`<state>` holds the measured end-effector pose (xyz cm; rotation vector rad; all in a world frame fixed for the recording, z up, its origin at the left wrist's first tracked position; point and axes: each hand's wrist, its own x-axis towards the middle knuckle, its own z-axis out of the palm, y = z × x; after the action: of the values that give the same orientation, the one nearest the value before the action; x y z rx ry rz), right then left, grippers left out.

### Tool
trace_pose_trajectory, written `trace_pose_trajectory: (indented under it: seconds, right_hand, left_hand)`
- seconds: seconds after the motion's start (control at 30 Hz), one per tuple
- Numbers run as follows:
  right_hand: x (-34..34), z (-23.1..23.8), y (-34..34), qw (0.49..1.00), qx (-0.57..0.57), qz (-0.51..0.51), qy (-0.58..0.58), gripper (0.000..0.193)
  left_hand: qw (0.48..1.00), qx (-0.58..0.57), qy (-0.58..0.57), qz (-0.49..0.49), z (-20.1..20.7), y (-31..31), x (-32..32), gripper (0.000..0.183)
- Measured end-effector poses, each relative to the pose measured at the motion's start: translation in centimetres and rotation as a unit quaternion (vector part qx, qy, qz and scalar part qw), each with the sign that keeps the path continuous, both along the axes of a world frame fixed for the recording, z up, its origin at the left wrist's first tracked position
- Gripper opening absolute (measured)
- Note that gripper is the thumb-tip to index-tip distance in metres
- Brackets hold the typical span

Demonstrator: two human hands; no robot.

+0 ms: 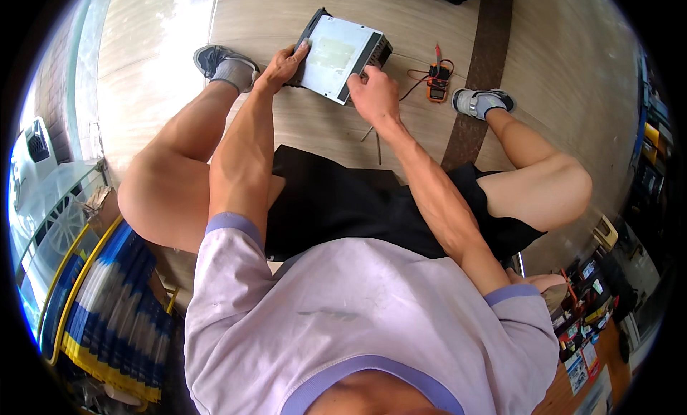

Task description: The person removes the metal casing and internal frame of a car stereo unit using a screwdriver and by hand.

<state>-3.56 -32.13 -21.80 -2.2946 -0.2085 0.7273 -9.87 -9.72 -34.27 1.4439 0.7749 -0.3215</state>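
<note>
A boxy car stereo (330, 54) with a pale metal top, a black front frame on its left and a dark ribbed back on its right is tilted over the floor between my feet. My left hand (285, 64) grips its left end, thumb on the top plate and the other fingers hidden below. At the lower right corner, by the dark back, my right hand (376, 96) is closed with its thumb and fingers against the edge. What lies under those fingertips is hidden. An orange and black multimeter (438, 84) with red and black leads lies to the right.
Thin dark rods (378, 149) lie on the tiled floor (315, 125) in front of my shorts. My shoes (223, 61) flank the stereo. A dark strip (476, 71) crosses the floor at right. A yellow rack with blue packages (107, 311) stands at lower left, a cluttered wooden bench (572, 386) at lower right.
</note>
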Motion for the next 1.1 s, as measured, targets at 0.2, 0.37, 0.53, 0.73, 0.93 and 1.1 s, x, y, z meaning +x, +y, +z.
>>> trace_pose_trajectory:
  seconds: [0.2, 0.37, 0.53, 0.73, 0.93, 1.1]
  right_hand:
    - [-4.1, 0.7, 0.9, 0.989, 0.069, 0.059, -0.114, 0.029]
    - [-5.5, 0.5, 1.2, 0.982, 0.144, 0.053, -0.109, 0.022]
    - [-5.4, 1.1, 2.2, 0.967, 0.218, 0.052, -0.121, 0.019]
    - [-5.4, 0.1, 4.4, 0.964, 0.195, 0.143, -0.112, 0.018]
    - [-7.4, -1.8, 6.1, 0.956, 0.128, 0.195, -0.176, 0.022]
    - [-7.4, -1.8, 5.1, 0.915, 0.148, 0.273, -0.256, 0.021]
  left_hand:
    - [0.997, -0.035, 0.069, -0.006, -0.3, 0.8, 0.1, 0.068]
    - [0.994, 0.004, 0.083, -0.07, -0.4, 2.0, 1.1, 0.068]
    - [0.983, -0.115, 0.127, 0.062, -1.0, 0.9, -0.5, 0.064]
    - [0.993, -0.009, 0.119, 0.019, -2.5, 1.7, -0.9, 0.058]
    - [0.991, 0.027, 0.124, 0.04, -4.1, 1.7, -1.5, 0.057]
    - [0.992, 0.085, 0.087, 0.016, -2.9, 1.1, -1.5, 0.051]
